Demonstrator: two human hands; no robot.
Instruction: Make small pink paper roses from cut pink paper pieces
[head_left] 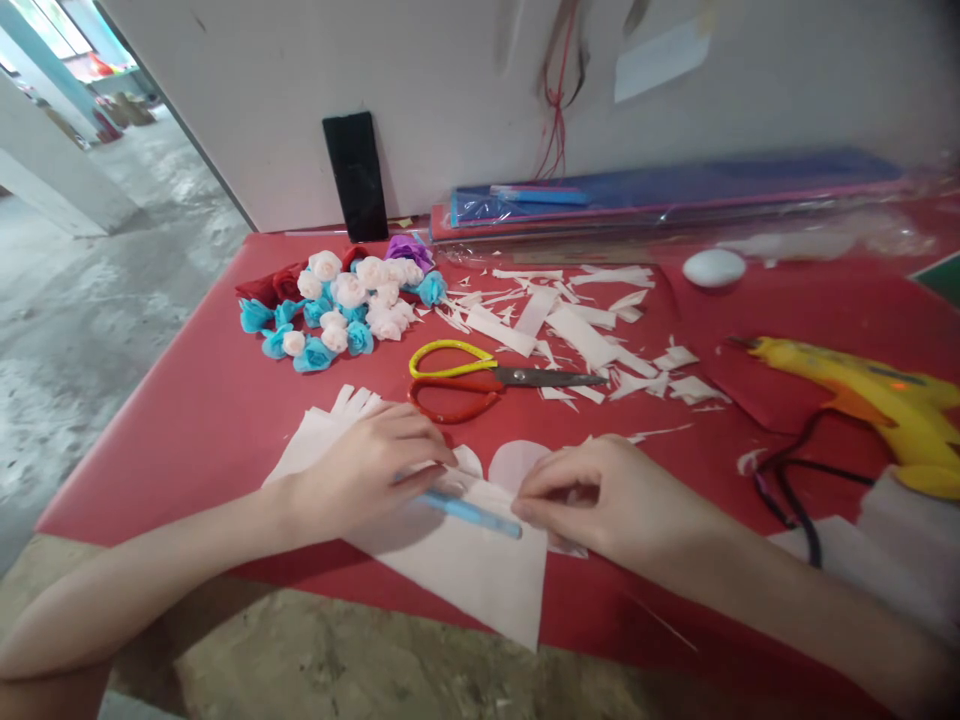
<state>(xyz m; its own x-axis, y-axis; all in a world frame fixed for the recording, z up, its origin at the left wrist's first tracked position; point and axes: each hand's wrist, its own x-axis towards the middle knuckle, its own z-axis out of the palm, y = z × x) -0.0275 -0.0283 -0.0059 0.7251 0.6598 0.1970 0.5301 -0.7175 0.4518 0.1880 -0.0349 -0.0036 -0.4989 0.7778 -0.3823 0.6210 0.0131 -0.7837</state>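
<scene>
My left hand (375, 455) lies over the white paper sheet (465, 575) near the front of the red table, fingers curled round one end of a light blue pen-like stick (480, 516). The stick slants across the sheet; motion blurs it and its kind is unclear. My right hand (592, 490) pinches at the sheet's upper right edge, close to the stick's free end. Between the hands, rounded white paper pieces (517, 460) show behind the sheet. Scissors (502, 378) with one yellow and one red handle rest just beyond my hands, blades pointing right.
Behind, to the left, paper roses (349, 300) are bunched. White paper scraps (577, 335) spread beyond the scissors. A yellow glue gun (855, 385) with a dark cord lies right. A phone (355, 175) leans on the wall near wrapped blue sheets (675, 190) and a white egg-shaped object (714, 268).
</scene>
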